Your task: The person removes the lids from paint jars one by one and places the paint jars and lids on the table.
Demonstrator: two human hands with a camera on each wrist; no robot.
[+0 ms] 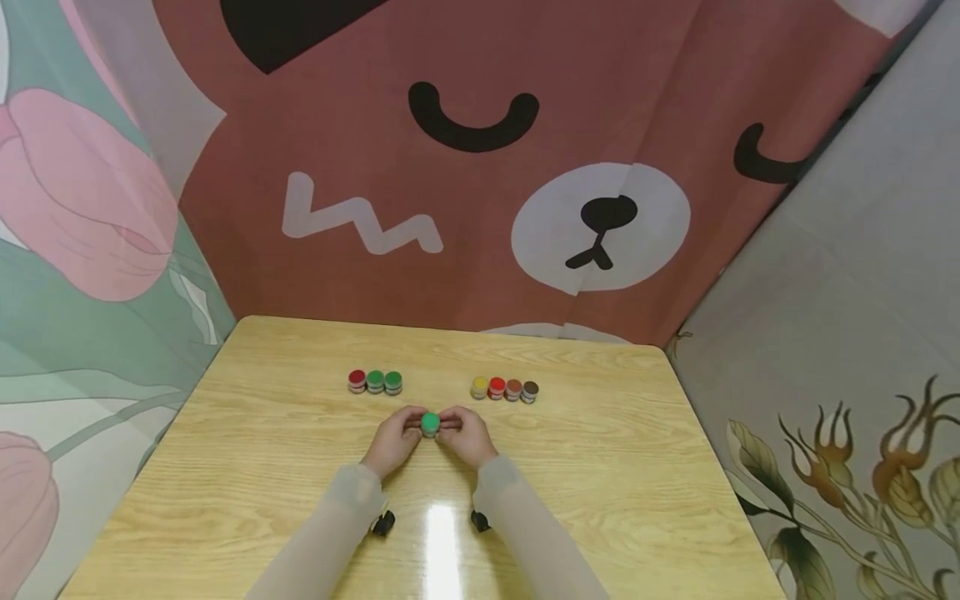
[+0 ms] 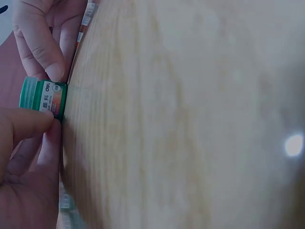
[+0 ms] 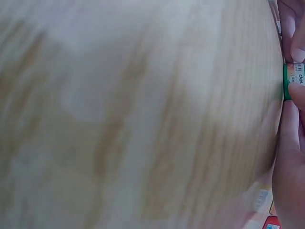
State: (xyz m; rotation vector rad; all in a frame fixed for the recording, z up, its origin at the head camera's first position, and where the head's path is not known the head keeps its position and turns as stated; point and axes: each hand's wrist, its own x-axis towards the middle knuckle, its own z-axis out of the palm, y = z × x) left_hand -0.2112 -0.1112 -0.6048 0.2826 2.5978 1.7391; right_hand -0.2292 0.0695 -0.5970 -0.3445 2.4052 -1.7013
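A small paint jar with a green lid (image 1: pixel 430 423) is between my two hands, near the middle of the table. My left hand (image 1: pixel 394 442) pinches it from the left with thumb and fingers. From the other side my right hand (image 1: pixel 467 435) pinches the same jar. In the left wrist view the jar (image 2: pixel 44 98) shows a printed label, with fingertips of both hands on its sides. Only part of the jar (image 3: pixel 294 80) comes into the right wrist view, at the right edge.
Behind my left hand stand a dark red-lidded jar (image 1: pixel 357 382) and two green-lidded jars (image 1: pixel 376 382) in a row. Behind my right hand, a yellow (image 1: pixel 480 387), a red (image 1: pixel 497 387), an orange-brown (image 1: pixel 513 389) and a dark brown jar (image 1: pixel 530 392) line up on the wooden table (image 1: pixel 600 467).
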